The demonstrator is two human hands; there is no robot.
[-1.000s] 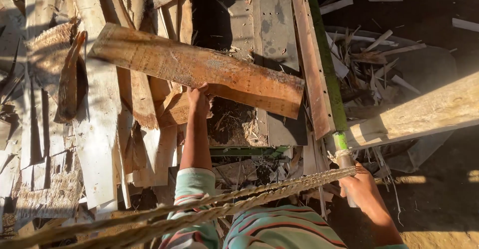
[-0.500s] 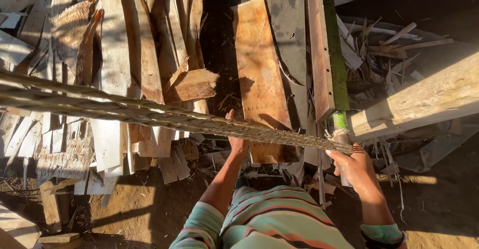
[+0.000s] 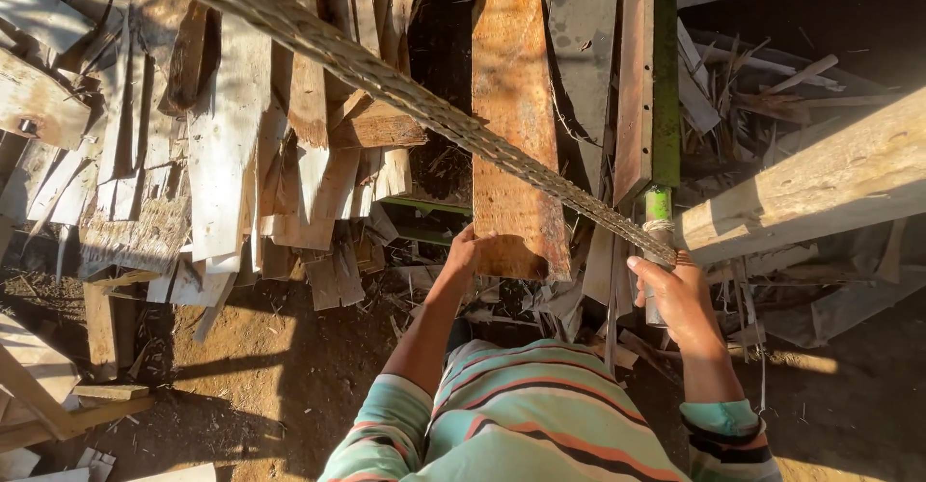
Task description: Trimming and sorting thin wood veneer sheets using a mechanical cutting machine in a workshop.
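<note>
My left hand [image 3: 467, 248] grips the near end of a wide brown plank [image 3: 513, 115] that points straight away from me over the wood pile. My right hand [image 3: 679, 294] is closed around the end of a long, rough, rope-like strip [image 3: 386, 82] that runs diagonally up to the top left, crossing over the plank. The right hand sits beside a green upright bar [image 3: 664, 106] with a pale lower end. My striped sleeves and shirt fill the bottom of the view.
A heap of split boards and offcuts [image 3: 222, 135] covers the left and middle. A thick pale beam [image 3: 820, 188] slants in from the right. Splintered scraps [image 3: 762, 86] lie at the upper right. Bare dirt [image 3: 260, 366] lies at the lower left.
The wide plank has swung from lying crosswise to pointing straight away from me. The rope-like strip has risen from near my chest to a steep diagonal towards the top left.
</note>
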